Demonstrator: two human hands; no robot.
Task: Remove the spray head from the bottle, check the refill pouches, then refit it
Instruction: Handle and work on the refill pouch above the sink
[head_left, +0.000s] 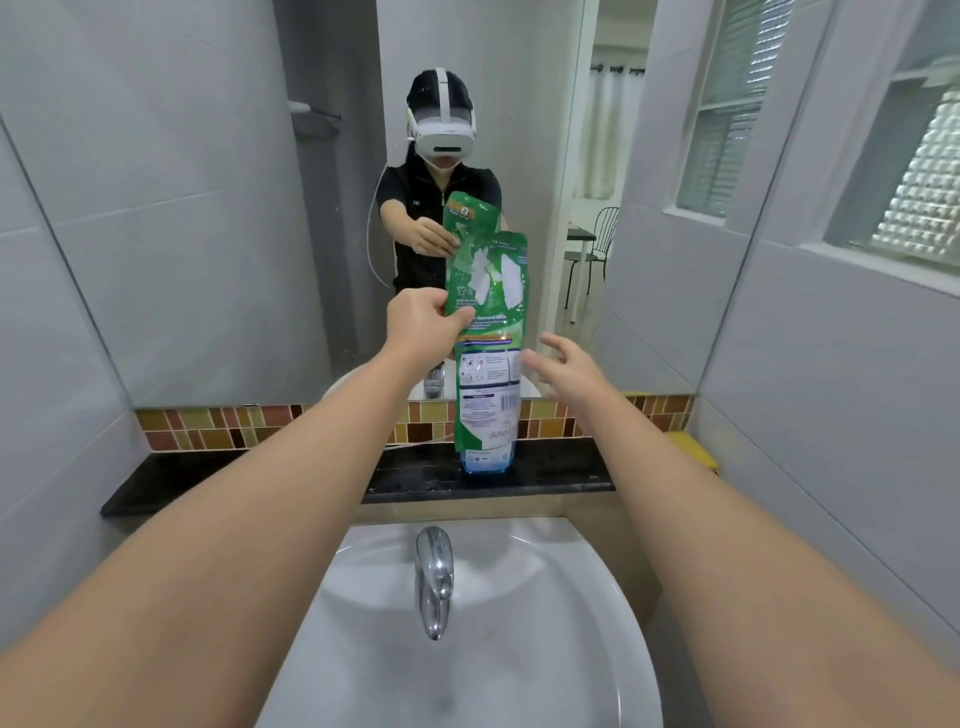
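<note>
A tall green refill pouch (488, 312) with white print is held upright above the black stone ledge (218, 475). My left hand (423, 325) pinches its left edge about halfway up. My right hand (563, 371) hovers just to the right of the pouch, fingers spread, not touching it. Below the green pouch, a second pouch or bottle with a blue bottom (485, 462) stands on the ledge, mostly hidden. No spray head is in view.
A white basin (571, 597) with a chrome tap (434, 577) lies below my arms. A large mirror (208, 234) above the ledge reflects a person with the pouch. A mosaic tile strip (234, 426) runs behind the ledge. A yellow item (693, 449) sits at the right corner.
</note>
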